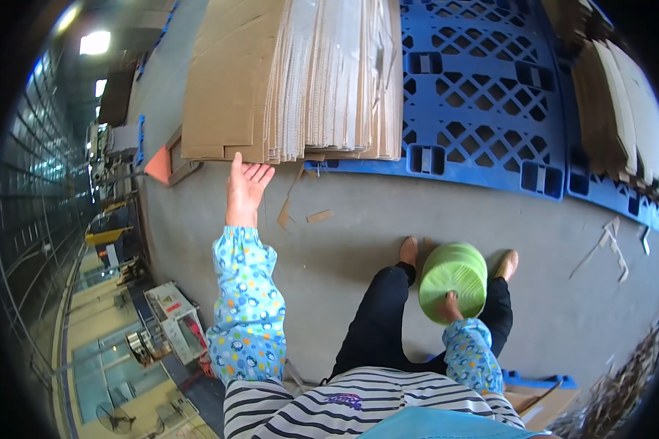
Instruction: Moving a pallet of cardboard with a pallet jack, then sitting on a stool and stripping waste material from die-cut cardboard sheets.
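My left hand point(246, 192) reaches out to the near edge of a stack of flattened cardboard boxes point(231, 88). Its thumb tip meets the cardboard's edge, while the other fingers stay stretched out and hold nothing I can see. Low in front of me, my right hand point(451, 307) grips a round green plastic stool point(454, 272) by its ridged top. Part of those fingers is hidden, seemingly in an opening in the top. The stool is between my legs, tilted. Patterned blue sleeve covers are on both forearms.
Blue plastic pallets point(483, 95) lie beyond me, with another cardboard stack point(613, 110) at far right. Cardboard scraps point(319, 216) and strips point(606, 249) litter the grey floor. An orange triangular piece point(158, 168) stands left of the stack; machinery point(172, 314) is farther left.
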`<move>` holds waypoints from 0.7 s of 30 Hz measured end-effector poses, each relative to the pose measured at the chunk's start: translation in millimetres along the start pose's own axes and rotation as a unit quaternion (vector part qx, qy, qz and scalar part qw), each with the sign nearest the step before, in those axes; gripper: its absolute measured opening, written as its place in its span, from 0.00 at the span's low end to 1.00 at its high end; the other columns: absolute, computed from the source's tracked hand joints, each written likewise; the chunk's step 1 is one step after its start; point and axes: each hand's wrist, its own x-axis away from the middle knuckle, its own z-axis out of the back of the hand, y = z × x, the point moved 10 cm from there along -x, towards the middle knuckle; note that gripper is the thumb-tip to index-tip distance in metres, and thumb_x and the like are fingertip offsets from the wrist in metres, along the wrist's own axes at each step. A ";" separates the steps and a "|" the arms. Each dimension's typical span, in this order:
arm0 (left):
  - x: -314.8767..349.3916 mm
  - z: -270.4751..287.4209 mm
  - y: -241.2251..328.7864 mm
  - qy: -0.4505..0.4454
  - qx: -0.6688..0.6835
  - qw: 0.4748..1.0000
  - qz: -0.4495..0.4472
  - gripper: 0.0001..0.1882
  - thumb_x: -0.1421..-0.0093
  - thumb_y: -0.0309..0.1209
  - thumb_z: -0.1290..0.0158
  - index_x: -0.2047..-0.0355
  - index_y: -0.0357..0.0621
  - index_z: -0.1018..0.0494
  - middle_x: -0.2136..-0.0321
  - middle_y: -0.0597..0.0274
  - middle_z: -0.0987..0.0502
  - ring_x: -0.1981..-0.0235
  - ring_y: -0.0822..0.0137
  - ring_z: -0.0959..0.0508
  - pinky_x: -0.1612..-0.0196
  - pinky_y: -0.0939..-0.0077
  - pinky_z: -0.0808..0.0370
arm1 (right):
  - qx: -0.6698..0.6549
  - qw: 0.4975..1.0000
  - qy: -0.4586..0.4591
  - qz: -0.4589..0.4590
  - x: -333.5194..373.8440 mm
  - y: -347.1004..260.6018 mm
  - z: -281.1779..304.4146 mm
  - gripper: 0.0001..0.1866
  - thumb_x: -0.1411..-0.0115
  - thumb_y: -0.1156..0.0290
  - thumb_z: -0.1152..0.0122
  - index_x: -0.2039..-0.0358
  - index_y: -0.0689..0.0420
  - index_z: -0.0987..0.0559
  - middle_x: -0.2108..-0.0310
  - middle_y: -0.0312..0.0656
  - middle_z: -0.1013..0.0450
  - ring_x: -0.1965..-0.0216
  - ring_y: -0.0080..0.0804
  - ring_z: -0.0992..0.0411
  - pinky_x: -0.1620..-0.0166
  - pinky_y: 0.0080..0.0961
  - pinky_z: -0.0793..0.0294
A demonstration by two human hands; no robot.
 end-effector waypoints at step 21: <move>-30.8 -1.7 -32.4 0.139 0.181 0.956 0.185 0.39 0.52 0.38 0.36 0.46 0.36 0.46 0.51 0.55 0.40 0.50 0.57 0.38 0.44 0.51 0.41 | -0.072 0.996 0.038 -0.024 44.3 -57.2 126.9 0.17 0.48 0.67 0.42 0.60 0.65 0.27 0.73 0.47 0.25 0.80 0.32 0.26 0.77 0.26 0.27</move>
